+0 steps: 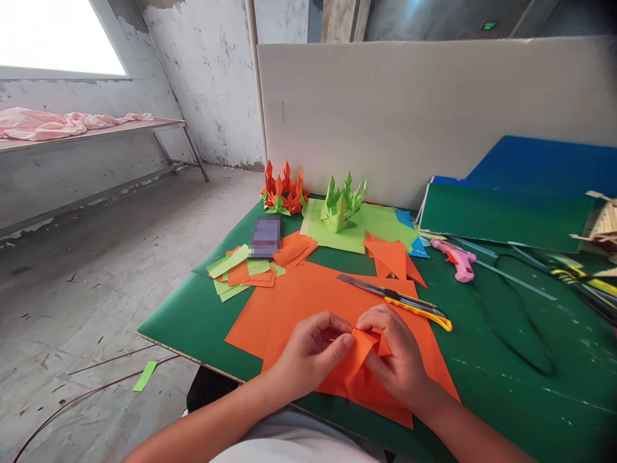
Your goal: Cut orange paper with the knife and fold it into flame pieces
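Note:
Between my two hands is a partly folded piece of orange paper (360, 352), raised a little above the orange sheets (299, 302) on the table. My left hand (321, 350) pinches its upper left edge between thumb and fingers. On the other side, my right hand (393, 350) grips the folded right part, its fingers curled round the paper. Just beyond my hands a yellow utility knife (398, 301) lies on the sheets with its blade out. Cut orange triangles (390, 257) lie behind the knife.
A red paper crown (285, 193) and a green one (342, 204) stand at the back. Small orange and green pieces (245, 273) lie left, near a blurred dark rectangle (266, 236). A pink glue gun (456, 258) with a black cord (525, 370) rests right on the green table (178, 315).

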Demonstrator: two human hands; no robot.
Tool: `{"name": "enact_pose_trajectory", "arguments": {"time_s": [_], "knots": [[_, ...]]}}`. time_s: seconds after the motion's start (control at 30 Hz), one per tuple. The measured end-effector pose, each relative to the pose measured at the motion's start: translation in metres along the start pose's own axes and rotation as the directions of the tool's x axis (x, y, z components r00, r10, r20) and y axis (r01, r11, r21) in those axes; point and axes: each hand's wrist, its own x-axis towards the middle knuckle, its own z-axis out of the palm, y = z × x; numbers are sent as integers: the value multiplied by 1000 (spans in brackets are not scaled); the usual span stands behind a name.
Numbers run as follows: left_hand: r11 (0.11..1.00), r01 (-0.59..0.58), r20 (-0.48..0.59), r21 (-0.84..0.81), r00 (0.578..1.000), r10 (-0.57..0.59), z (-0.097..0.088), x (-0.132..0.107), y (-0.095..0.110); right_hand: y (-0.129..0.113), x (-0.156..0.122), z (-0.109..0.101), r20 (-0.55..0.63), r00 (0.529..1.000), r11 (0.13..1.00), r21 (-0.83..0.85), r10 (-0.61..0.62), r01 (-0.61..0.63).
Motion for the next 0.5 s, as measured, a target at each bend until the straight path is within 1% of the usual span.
{"name": "enact_pose_trajectory", "arguments": {"time_s": [0.1,0.17,0.33,0.5], "knots": [[1000,-5,0,28,1000,5,0,0,2,0,0,0,39,999,1000,-1,3,-3],[998,-18,1,61,1000,18,0,1,2,0,0,1,44,999,1000,-3,-13,13],[989,-60,9,137,998,59,-1,1,-1,2,-3,3,7,998,998,-13,-60,60],[968,-116,27,223,993,113,0,0,-4,0,-2,4,-16,993,991,-67,-115,114]]}}
